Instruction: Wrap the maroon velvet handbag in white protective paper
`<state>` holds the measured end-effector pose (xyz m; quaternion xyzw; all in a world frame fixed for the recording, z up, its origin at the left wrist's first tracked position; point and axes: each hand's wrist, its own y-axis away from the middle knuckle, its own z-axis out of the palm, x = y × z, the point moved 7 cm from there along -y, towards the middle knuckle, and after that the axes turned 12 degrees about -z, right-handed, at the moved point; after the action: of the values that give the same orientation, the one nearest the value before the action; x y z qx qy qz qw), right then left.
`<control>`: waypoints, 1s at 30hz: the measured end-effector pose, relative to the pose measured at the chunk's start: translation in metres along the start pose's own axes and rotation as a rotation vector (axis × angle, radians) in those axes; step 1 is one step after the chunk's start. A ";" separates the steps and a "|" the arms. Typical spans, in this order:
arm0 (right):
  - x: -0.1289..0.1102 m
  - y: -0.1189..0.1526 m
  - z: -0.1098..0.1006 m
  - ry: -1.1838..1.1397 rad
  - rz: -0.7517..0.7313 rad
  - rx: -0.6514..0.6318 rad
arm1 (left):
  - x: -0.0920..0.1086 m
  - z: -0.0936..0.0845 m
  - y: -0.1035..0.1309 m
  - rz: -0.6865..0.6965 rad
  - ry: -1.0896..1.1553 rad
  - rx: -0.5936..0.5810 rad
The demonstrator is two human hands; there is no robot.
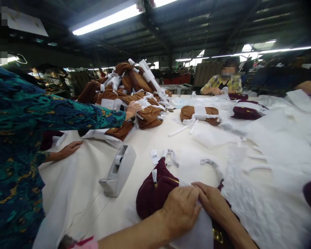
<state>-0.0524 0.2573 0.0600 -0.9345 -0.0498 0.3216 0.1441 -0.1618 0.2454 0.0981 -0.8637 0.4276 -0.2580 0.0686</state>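
Observation:
A maroon bag with a gold zipper lies on the white-covered table, its strap wrapped in white material and a barcode tag beside it. My left hand rests over the bag's right side, its fingers closed on white tissue paper. Against it, my right hand pinches the same paper, the fingertips of both hands nearly touching. Under my right forearm shows more maroon fabric with a gold emblem. The paper covers the middle of the maroon fabric.
A grey tape dispenser stands left of the bag. Brown bags are heaped behind it, where a person in a patterned sleeve reaches in. Another brown bag and maroon bags lie farther back. Plastic wrap spreads at right.

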 end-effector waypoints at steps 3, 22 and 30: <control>0.008 0.000 0.002 -0.099 0.073 -0.089 | -0.010 0.010 0.005 -0.054 -0.052 0.027; 0.114 -0.122 -0.026 0.521 -0.031 -0.116 | -0.020 0.028 -0.005 0.106 -0.271 -0.050; 0.067 -0.144 -0.080 0.565 0.029 0.354 | -0.022 0.033 -0.003 0.111 -0.262 -0.004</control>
<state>0.0493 0.3885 0.1240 -0.9478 0.0620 0.0553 0.3078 -0.1545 0.2612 0.0622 -0.8650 0.4627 -0.1381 0.1363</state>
